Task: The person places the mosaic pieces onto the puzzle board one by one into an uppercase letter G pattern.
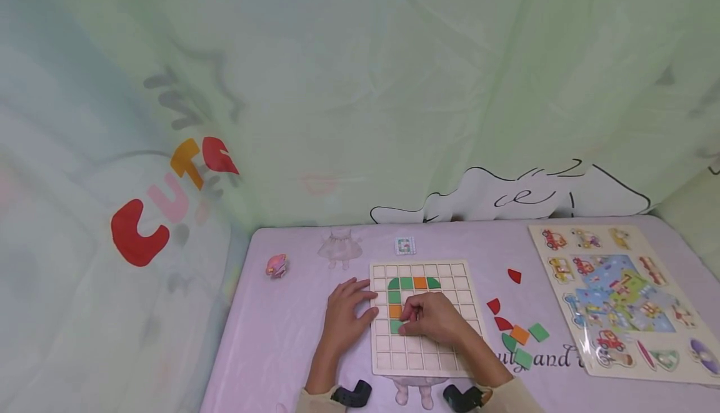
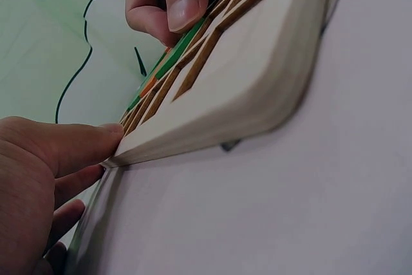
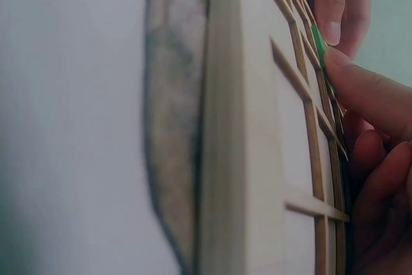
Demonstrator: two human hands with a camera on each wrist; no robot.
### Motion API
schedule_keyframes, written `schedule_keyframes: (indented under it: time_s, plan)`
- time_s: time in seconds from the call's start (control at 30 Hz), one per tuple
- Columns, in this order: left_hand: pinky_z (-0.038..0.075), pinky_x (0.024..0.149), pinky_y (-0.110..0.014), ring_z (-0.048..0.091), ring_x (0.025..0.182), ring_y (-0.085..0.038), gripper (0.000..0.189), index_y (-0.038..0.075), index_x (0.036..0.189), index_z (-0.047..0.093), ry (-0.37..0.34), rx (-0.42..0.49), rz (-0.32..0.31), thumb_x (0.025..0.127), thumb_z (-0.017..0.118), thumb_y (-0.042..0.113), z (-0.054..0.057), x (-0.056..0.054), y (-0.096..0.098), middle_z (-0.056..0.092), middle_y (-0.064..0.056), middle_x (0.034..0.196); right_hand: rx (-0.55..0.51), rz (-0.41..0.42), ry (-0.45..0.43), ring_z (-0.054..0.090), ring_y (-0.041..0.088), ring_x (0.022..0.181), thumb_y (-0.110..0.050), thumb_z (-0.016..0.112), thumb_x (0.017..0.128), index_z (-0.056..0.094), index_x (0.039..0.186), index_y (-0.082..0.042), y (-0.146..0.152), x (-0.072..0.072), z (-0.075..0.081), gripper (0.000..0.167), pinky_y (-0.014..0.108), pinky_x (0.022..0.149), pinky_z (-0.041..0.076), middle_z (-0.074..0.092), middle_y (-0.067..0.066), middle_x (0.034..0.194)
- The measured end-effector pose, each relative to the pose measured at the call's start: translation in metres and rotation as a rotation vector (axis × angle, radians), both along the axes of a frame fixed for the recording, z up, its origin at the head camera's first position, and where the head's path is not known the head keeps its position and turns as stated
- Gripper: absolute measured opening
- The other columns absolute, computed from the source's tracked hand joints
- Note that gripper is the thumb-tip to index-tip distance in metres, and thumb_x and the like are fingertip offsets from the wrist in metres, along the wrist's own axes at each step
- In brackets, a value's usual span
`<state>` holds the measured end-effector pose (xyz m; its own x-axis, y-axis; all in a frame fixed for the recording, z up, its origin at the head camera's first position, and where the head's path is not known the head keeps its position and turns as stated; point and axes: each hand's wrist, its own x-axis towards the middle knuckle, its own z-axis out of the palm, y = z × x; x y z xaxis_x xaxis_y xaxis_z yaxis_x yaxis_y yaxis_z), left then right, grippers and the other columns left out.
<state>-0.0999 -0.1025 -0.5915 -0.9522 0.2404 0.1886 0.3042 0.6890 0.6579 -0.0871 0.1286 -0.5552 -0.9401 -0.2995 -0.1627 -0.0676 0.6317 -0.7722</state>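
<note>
A wooden grid board (image 1: 384, 361) lies flat on the table. Along its left edge, my left hand (image 1: 343, 313) rests with its fingers spread, and in the left wrist view the thumb (image 2: 90, 143) touches the board's side. Over the grid, my right hand (image 1: 437, 320) has curled fingers. Its thumb and forefinger pinch a green square tile (image 1: 395, 327) at a cell in the left part. Above that tile sit an orange tile (image 1: 395, 311) and a green tile (image 1: 394, 297). A row above runs from a green rounded corner (image 1: 394, 283) to another green corner (image 1: 433, 283).
Right of the board lie loose red quarter pieces (image 1: 514, 275), an orange square (image 1: 520, 335) and green pieces (image 1: 539, 332). Farther right is a picture puzzle board (image 1: 568, 338). A small pattern card (image 1: 405, 246) lies behind the grid, a pink figurine (image 1: 277, 265) at the left.
</note>
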Motion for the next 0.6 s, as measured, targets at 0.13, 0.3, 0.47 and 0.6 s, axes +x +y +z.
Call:
schedule_keyframes:
  time_s: [0.13,0.3,0.47,0.6]
  plan:
    - [0.034,0.117,-0.058,0.046,0.144,-0.024,0.025,0.025,0.114,0.076,-0.009,0.0,0.003,0.09,0.076,0.028,0.0,0.0,0.0,0.064,0.006,0.141,-0.012,-0.007,-0.01,0.052,0.007,0.06,-0.026,0.091,0.074,0.072,0.08,-0.022,0.0,0.001,0.003,0.02,0.02,0.052,0.041,0.059,-0.01,0.065]
    - [0.034,0.117,-0.058,0.046,0.144,-0.024,0.025,0.025,0.114,0.076,-0.004,0.007,0.005,0.089,0.076,0.027,0.0,0.0,0.0,0.064,0.006,0.141,-0.067,-0.043,-0.067,0.056,0.012,0.067,-0.028,0.087,0.079,0.074,0.086,-0.02,0.009,0.004,0.011,0.017,0.021,0.057,0.046,0.062,-0.005,0.072]
    - [0.035,0.117,-0.059,0.048,0.143,-0.025,0.025,0.023,0.113,0.077,0.017,0.014,0.0,0.088,0.077,0.026,-0.001,0.0,0.001,0.065,0.004,0.14,-0.076,-0.13,-0.09,0.056,0.015,0.073,-0.027,0.084,0.083,0.074,0.088,-0.02,0.033,0.006,0.017,0.014,0.021,0.062,0.048,0.062,-0.002,0.077]
    - [0.035,0.117,-0.058,0.047,0.143,-0.024,0.025,0.024,0.113,0.077,0.013,0.005,0.006,0.089,0.077,0.026,-0.001,0.001,0.001,0.065,0.005,0.14,-0.033,-0.214,-0.068,0.056,0.017,0.075,-0.026,0.082,0.085,0.074,0.09,-0.018,0.058,0.004,0.021,0.013,0.022,0.063,0.047,0.063,0.0,0.078]
